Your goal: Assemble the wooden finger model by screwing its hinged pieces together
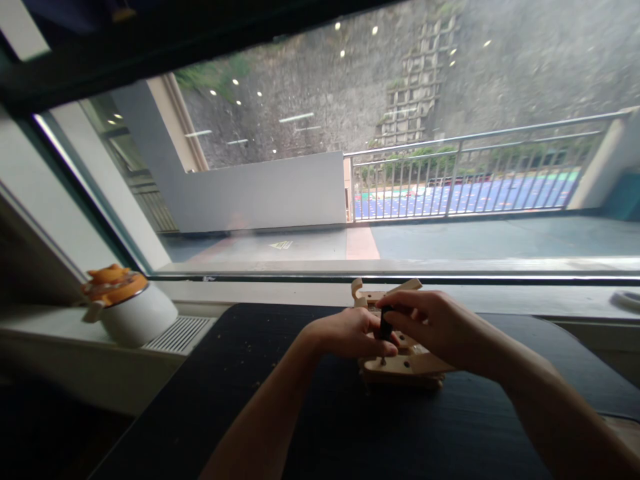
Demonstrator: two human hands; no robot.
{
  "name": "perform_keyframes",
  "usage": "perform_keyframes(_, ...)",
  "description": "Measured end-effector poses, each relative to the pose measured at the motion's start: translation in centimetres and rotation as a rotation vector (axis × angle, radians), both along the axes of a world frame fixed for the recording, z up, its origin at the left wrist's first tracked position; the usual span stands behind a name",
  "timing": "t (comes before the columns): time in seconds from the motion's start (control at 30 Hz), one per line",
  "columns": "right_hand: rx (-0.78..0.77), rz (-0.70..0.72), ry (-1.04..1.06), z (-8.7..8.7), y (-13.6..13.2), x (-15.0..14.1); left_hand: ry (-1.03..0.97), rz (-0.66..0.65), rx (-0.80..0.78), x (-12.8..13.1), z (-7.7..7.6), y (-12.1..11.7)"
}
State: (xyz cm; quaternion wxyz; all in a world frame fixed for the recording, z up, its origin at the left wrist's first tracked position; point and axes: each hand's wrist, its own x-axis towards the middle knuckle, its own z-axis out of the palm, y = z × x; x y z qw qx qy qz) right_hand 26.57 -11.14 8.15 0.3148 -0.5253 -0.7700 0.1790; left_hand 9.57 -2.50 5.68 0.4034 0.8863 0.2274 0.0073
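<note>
A small wooden assembly (390, 367) of pale strips with round holes sits on the dark table. Over it, my right hand (430, 327) pinches the short black handle of a screwdriver (385, 322), held upright. My left hand (350, 335) closes its thumb and fingers round the lower end of that screwdriver, hiding most of the shaft. Just below the left thumb, a small metal screw (383, 361) shows at the front wooden strip. A curved wooden piece (357, 290) stands up at the assembly's far left corner, and another strip slants up at the far right.
The black table (215, 400) has light crumbs scattered on its left side. A white pot with an orange animal-shaped lid (137, 310) stands on the sill by a vent grille (180, 333). A large window (300, 200) rises behind the table. Something pale lies at the right edge.
</note>
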Motion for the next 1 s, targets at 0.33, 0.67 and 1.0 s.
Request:
perform_keyframes(0.33,0.02,-0.104,-0.102,-0.34,0.37,0.0,0.058,0.024,0.009,-0.07,0.11,0.04)
perform_keyframes(0.67,0.04,-0.042,-0.038,-0.08,0.18,-0.09,0.001,-0.013,0.004,-0.02,0.17,0.05)
perform_keyframes(1.0,0.013,-0.083,-0.042,0.16,0.04,-0.08,0.047,0.028,0.032,-0.04,0.21,0.0)
